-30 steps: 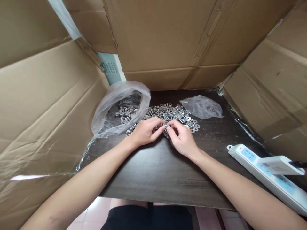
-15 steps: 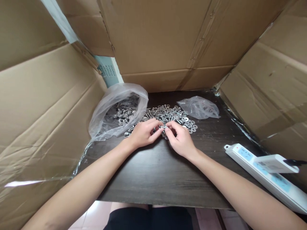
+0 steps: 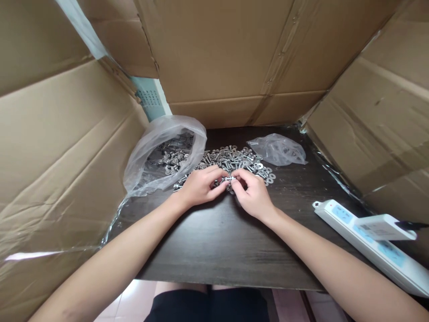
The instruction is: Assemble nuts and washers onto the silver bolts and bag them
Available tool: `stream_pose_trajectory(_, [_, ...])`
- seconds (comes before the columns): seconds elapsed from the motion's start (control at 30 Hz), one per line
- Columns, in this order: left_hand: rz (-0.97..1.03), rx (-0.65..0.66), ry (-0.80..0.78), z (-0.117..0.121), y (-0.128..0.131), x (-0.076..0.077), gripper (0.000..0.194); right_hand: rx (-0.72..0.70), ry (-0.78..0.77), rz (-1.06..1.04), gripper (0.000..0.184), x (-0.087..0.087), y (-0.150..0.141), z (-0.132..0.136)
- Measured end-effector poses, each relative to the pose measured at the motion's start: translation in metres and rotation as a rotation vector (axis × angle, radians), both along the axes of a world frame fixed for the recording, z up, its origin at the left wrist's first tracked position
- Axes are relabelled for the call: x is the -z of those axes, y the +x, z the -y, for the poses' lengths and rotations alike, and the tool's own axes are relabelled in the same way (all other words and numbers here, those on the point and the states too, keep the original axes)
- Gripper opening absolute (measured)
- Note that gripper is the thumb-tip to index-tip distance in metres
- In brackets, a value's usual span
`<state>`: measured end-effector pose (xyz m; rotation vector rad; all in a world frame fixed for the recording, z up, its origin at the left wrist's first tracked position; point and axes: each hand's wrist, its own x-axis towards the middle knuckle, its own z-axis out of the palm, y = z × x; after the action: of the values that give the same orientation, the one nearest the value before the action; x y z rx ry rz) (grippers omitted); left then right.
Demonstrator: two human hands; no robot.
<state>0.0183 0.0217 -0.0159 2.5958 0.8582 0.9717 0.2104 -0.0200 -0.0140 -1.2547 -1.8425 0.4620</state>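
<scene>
Between my fingertips is a small silvery bolt, held roughly level in front of the heap. My left hand is closed in a pinch on its left end. My right hand pinches the right end, where a nut or washer seems to sit; the fingers hide which. Just behind both hands spreads a pile of loose bolts, nuts and washers on the dark table. Left of the pile, a clear plastic bag stands with its mouth open, and bolts fitted with washers lie inside it.
A smaller clear bag lies behind the pile to the right. A white power strip with a plugged-in adapter runs along the right side. Cardboard walls enclose the dark wooden table at the back and both sides.
Both hands stay in almost the same place, still pinching the bolt. The fingertips have shifted slightly, and a bit more of the bolt shows between them.
</scene>
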Motion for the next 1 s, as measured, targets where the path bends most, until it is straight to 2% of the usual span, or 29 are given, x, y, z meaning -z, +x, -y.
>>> stream_pose_trajectory(0.4, [-0.035, -0.038, -0.043, 0.0015, 0.0005, -0.0009, 0.021, 0.008, 0.011, -0.008, 0.012, 0.0010, -0.0014, 0.0004])
stream_pose_trajectory(0.8, [-0.034, -0.026, -0.040, 0.0015, -0.0002, -0.0008, 0.028, 0.041, 0.038, -0.045, 0.013, 0.0016, -0.0006, 0.0011])
stream_pose_trajectory(1.0, [-0.043, -0.001, -0.019, 0.0017, 0.0002, -0.0014, 0.024, 0.039, 0.030, -0.043, 0.012, -0.0005, -0.0010, 0.0018])
